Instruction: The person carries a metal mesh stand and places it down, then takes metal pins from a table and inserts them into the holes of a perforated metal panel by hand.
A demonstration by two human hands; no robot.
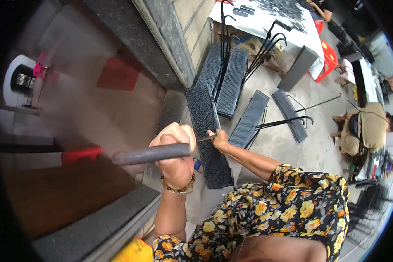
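Note:
My left hand [174, 136], with a beaded bracelet at the wrist, is closed in a fist around a dark grey round bar [161, 153]. The bar sticks out to the left, its far end blurred. My right hand [220, 141] is closed around a thin dark rod [205, 139] that runs toward my left fist; whether rod and bar are one piece is hidden. Beneath both hands lies a long black panel [201, 111] with a bumpy surface, slanting toward my lap. Its near end reaches my patterned clothing.
Several similar dark panels, some with black hook-ended rods [288, 121], lie on the floor [277, 153] ahead. A white-covered table [253, 27] holds small black pieces. A stone door frame [161, 39] stands at left. A seated person [367, 129] is at right, near red stools [327, 61].

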